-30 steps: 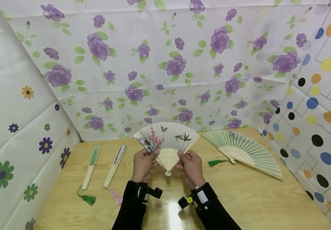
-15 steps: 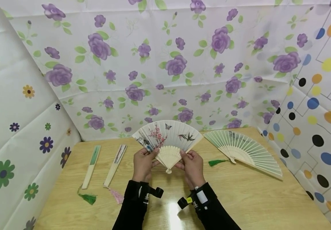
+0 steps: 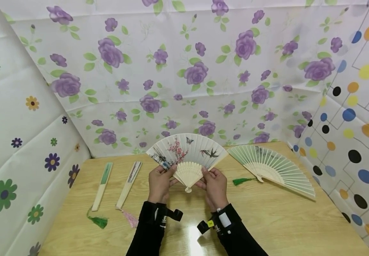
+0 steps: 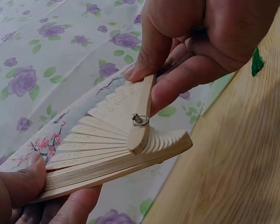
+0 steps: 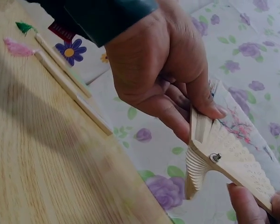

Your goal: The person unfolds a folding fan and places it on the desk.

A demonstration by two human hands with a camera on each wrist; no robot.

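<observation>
A white folding fan printed with pink blossoms, a butterfly and a dark bird is held up, spread, in the middle of the head view. My left hand pinches its left side, thumb in front and fingers behind. On the other side, my right hand grips the outer rib the same way. Several ribs near the left thumb still lie stacked together in the left wrist view. The rivet at the fan's pivot shows in the right wrist view.
A spread green fan with a green tassel lies on the right of the wooden table. Two folded fans lie at left: a green one with a green tassel, and a whitish one with a pink tassel. Patterned cloths surround the table.
The white fan has spread somewhat wider, its right edge moving right with my right hand. It also sits slightly higher. My left hand and the fans on the table have stayed put.
</observation>
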